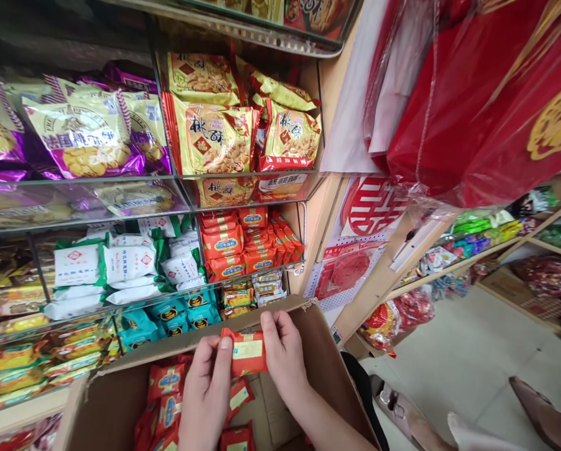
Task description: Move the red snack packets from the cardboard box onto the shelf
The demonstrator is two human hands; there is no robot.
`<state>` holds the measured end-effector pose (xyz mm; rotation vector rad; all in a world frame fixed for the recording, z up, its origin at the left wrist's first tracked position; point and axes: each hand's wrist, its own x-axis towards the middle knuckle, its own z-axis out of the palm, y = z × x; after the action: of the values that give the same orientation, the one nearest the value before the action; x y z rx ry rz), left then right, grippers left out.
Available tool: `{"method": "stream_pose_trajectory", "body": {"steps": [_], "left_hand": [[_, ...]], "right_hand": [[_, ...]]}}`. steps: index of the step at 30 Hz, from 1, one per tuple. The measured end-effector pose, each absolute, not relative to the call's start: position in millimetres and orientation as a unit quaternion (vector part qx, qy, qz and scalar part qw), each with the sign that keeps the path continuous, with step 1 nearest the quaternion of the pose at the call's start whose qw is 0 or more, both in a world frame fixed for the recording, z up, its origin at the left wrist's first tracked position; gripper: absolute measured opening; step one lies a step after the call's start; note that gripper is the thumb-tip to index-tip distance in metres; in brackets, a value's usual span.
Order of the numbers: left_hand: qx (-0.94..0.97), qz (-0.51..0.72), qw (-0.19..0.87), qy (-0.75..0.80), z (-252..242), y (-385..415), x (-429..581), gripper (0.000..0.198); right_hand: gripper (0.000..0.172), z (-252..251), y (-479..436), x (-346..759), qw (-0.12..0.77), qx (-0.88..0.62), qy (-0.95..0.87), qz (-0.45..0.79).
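Note:
Between my two hands is a small red snack packet [248, 354] with a pale label facing me. My left hand [208, 388] pinches its left end between thumb and fingers. On its right end, my right hand [285, 357] grips with thumb and bent fingers. Both hands are over an open cardboard box [327, 369]. Inside the box lie several more red packets [168, 401], loosely piled at the left and scattered in the middle. Similar red packets [250, 244] are stacked in a shelf compartment above the box.
Glass-fronted shelves [134, 300] hold white-green packets [128, 260], teal packets [172, 316] and yellow biscuit packs [217, 138]. Red bags [478, 106] in clear plastic hang at the upper right. At the lower right, a person's shoes [393, 404] stand on the tiled floor [459, 376].

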<state>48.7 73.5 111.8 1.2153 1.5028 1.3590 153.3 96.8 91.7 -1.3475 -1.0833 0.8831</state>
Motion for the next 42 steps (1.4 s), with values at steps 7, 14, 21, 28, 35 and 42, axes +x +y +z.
{"method": "stream_pose_trajectory", "body": {"steps": [7,14,21,28,35,42], "left_hand": [[0.512,0.559,0.294,0.582,110.5,71.9,48.9,0.025],[0.267,0.473,0.7,0.465,133.9,71.1,49.5,0.031],[0.222,0.506,0.74,0.383,145.2,61.0,49.7,0.033],[0.318,0.543,0.645,0.433,139.2,60.8,52.7,0.062],[0.361,0.538,0.611,0.456,124.1,59.7,46.6,0.059],[0.273,0.555,0.641,0.454,117.3,54.5,44.2,0.037]], "right_hand": [[0.035,101.6,97.5,157.0,0.575,-0.589,-0.491,0.285],[0.03,119.2,97.6,190.2,0.569,-0.382,-0.726,-0.047],[0.02,110.7,74.9,195.4,0.553,-0.317,-0.77,-0.028],[0.037,107.7,58.8,184.3,0.539,-0.412,-0.468,0.566],[0.041,144.2,91.9,207.1,0.598,-0.376,-0.489,0.512],[0.034,146.5,81.2,183.9,0.524,-0.429,-0.555,0.483]]}}
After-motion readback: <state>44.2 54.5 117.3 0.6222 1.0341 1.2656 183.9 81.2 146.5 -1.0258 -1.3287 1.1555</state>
